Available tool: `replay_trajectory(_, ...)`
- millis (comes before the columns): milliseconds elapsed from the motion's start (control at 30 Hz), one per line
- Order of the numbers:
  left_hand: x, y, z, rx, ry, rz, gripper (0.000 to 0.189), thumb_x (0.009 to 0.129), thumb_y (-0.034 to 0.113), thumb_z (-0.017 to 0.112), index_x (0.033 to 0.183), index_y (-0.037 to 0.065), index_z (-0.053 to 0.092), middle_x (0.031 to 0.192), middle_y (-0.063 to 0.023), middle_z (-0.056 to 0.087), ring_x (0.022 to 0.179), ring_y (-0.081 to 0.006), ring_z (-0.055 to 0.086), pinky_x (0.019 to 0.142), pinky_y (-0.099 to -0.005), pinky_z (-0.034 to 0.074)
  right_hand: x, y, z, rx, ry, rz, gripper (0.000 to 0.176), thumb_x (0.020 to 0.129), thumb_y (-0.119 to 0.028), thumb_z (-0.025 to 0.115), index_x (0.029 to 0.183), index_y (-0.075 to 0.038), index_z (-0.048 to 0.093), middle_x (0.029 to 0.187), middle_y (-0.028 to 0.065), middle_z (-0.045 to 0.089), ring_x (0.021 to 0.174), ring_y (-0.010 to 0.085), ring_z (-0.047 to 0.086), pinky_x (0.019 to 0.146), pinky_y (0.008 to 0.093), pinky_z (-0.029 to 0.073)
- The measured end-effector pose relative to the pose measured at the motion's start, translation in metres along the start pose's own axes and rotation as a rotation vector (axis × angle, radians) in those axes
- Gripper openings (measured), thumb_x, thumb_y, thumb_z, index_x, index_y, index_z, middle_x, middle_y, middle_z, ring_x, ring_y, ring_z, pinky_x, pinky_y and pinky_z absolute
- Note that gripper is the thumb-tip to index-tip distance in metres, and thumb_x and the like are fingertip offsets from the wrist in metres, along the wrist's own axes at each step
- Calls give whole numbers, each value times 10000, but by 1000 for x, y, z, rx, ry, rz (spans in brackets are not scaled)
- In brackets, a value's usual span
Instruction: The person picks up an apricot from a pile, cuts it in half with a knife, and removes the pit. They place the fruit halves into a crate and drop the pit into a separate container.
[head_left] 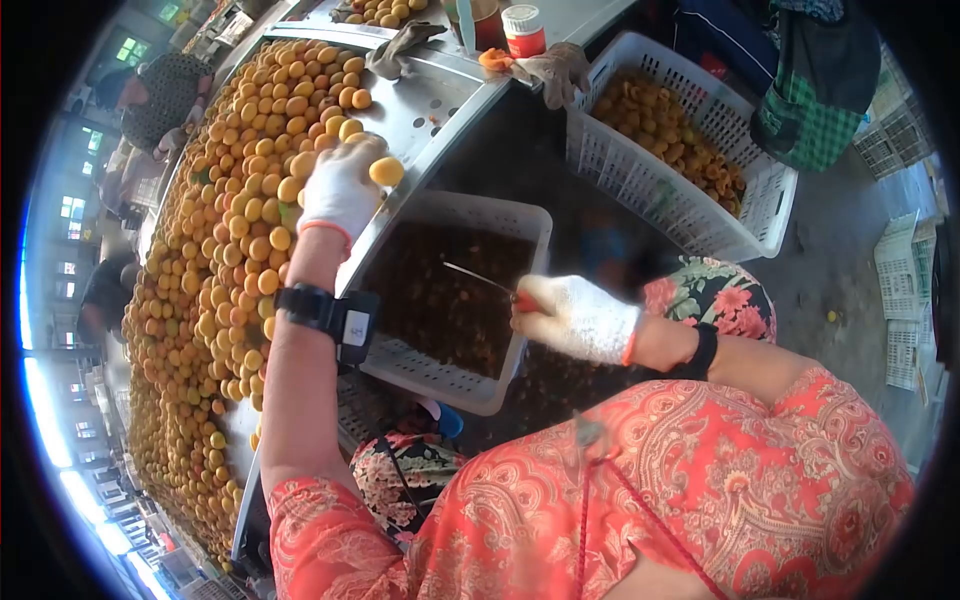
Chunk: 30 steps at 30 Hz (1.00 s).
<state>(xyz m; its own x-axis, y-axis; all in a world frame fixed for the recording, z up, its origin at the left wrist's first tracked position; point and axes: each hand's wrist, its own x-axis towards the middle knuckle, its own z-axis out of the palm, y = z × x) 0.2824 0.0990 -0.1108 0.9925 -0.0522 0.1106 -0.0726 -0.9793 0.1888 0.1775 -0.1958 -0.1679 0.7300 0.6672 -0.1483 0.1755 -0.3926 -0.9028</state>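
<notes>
My left hand (345,188), in a white glove, reaches over the edge of a heap of apricots (265,180) on a metal table. Its fingers are curled, and one yellow apricot (386,172) sits against them at the table's edge. My right hand (582,318), also gloved, is closed around the red handle of a thin metal-bladed tool (478,275), probably a small knife. The blade points left, above a pale plastic crate (545,235) with dark brown pieces like fruit stones in it. Most of the handle is hidden by the fingers.
A white slatted crate (640,180) of opened apricots stands at the upper right. Grey gloves (555,72) and a red-and-white jar (523,32) lie at the table's far end. Another person (168,100) is across the table. Stacked crates (900,300) stand at the far right.
</notes>
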Motion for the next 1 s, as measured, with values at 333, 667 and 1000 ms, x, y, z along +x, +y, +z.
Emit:
replay_trajectory(333, 4, 1, 6, -403, 8, -130, 436, 782, 63, 626, 1217, 72, 597, 1071, -133, 635, 922, -288, 630, 810, -355, 511, -9, 4, -25, 162, 94, 4, 304, 908, -297, 617, 959, 1, 580, 819, 218, 643, 824, 372, 652, 711, 423, 477)
replay_trajectory(667, -144, 140, -47, -1827, 108, -243, 586, 749, -14, 673, 1306, -11, 493, 1079, -158, 622, 843, -274, 665, 720, -356, 569, -31, -29, -33, 447, 104, -173, 274, 983, -274, 576, 974, 0, 576, 755, 122, 622, 718, 195, 596, 657, 339, 456)
replay_trajectory(1000, -218, 195, -76, -1825, 343, -165, 443, 810, 9, 648, 1235, -5, 520, 1104, -131, 601, 949, -277, 647, 846, -401, 545, -91, -96, -16, 171, 104, -397, 291, 955, -276, 618, 967, 14, 585, 773, 217, 647, 744, 350, 666, 636, 412, 485)
